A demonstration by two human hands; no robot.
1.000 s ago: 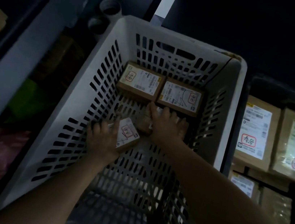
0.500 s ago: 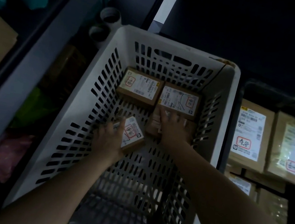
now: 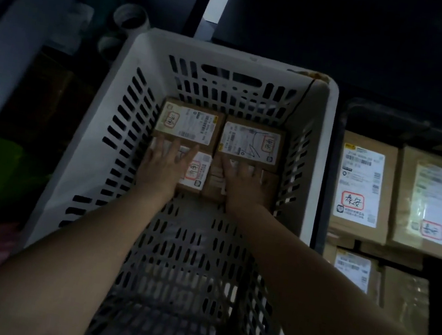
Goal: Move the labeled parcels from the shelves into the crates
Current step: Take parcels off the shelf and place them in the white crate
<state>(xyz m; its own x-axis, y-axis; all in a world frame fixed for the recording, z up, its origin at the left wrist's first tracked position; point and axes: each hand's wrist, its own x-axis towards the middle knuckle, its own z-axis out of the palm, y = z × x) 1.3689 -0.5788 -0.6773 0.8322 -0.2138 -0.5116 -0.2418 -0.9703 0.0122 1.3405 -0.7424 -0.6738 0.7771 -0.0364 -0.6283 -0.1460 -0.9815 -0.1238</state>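
Fingers [image 3: 160, 146] of our left hand [image 3: 161, 169] lie spread and flat on a small labeled parcel [image 3: 195, 170] on the floor of the white crate [image 3: 78, 164]; fingers of our right hand [image 3: 241, 183] lie flat and slightly apart on a brown parcel [image 3: 268, 186] just beside it. Neither hand closes around anything. Toward the crate's far wall, touching these two, sit two more labeled parcels side by side [image 3: 188, 126] [image 3: 250, 143]. Beyond the crate's right wall, a dark crate [image 3: 342, 122] holds larger labeled parcels [image 3: 362, 187]. Everything is dim.
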